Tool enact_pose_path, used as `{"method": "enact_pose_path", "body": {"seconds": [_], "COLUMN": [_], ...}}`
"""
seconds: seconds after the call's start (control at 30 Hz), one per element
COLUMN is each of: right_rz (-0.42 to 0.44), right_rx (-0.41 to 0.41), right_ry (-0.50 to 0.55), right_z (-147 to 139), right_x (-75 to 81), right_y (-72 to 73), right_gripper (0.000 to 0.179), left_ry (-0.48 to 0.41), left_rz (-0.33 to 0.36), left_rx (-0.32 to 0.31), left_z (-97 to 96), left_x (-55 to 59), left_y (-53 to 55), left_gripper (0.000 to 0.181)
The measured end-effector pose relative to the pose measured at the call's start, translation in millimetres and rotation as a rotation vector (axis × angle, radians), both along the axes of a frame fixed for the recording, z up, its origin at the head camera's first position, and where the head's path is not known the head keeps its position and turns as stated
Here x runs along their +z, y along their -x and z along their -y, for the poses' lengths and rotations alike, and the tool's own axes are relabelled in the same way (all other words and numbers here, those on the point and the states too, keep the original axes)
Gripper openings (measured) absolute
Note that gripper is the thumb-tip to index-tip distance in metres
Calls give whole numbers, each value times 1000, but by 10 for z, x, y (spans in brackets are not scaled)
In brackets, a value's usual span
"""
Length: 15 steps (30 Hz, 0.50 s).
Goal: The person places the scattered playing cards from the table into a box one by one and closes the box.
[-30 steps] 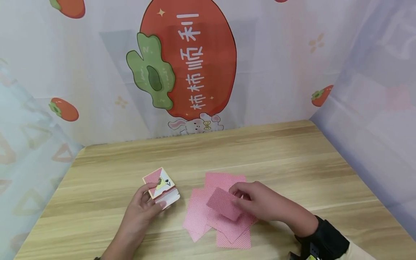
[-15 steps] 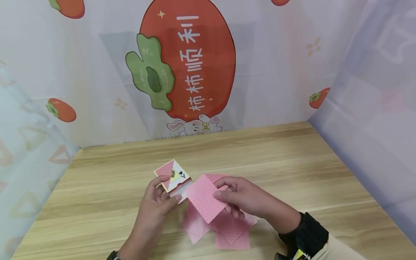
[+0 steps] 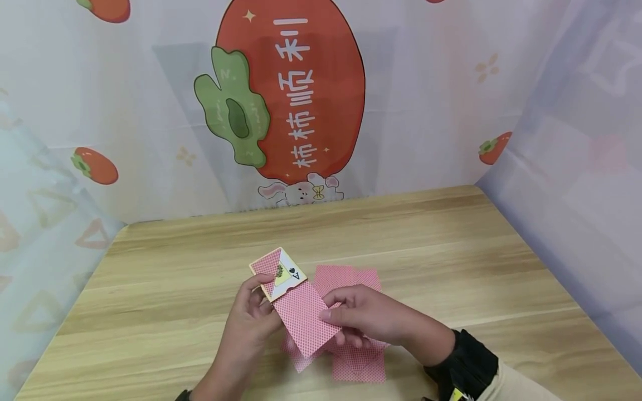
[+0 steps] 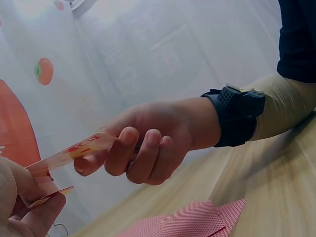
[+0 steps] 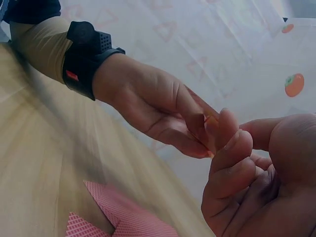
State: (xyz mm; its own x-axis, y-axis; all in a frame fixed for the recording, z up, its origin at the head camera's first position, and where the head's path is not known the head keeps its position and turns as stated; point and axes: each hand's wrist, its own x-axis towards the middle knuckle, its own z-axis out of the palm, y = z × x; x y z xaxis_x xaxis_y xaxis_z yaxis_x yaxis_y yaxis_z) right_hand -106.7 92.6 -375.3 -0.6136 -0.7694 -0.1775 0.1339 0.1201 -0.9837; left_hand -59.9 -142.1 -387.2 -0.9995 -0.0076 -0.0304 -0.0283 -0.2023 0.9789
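Observation:
My left hand (image 3: 253, 314) grips a small card box (image 3: 278, 274) whose face shows an ace of spades and a red checked corner. Between thumb and fingers, my right hand (image 3: 368, 316) pinches a playing card (image 3: 307, 317), its red checked back turned up. The card's far end meets the open end of the box, and the box flap is hidden under it. Seen from the left wrist, the card (image 4: 74, 154) spans the gap between both hands, its printed face downward. Below the hands, several playing cards (image 3: 358, 370) lie face down in a loose, overlapping pile.
The cards rest on a wood-grain table (image 3: 175, 278). A white cloth (image 3: 416, 111) printed with persimmons hangs along the back edge, and pale curtains (image 3: 592, 167) stand at the sides. Dark camera straps wrap both wrists.
My right hand has lifted a card off the pile and carried it left to the box. My left hand has moved the box right, toward the card.

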Motion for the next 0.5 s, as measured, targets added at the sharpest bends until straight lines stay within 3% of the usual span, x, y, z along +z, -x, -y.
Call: {"method": "enact_pose_path", "body": {"seconds": [0.33,0.5], "right_rz": [5,-173], "right_rx": [-63,-144], "right_ry": [-10,-32], "right_z": [16,41], "right_x": [-27,-16], "right_y": [11,-2], "right_gripper": [54,51], "left_ry": [-6,-12], "left_rz": [6,19], "left_rx": [-6,-11], "left_z": [-50,-61], "left_x": [-17,-13], "left_y": [-20,-29], "left_gripper": [67,67]}}
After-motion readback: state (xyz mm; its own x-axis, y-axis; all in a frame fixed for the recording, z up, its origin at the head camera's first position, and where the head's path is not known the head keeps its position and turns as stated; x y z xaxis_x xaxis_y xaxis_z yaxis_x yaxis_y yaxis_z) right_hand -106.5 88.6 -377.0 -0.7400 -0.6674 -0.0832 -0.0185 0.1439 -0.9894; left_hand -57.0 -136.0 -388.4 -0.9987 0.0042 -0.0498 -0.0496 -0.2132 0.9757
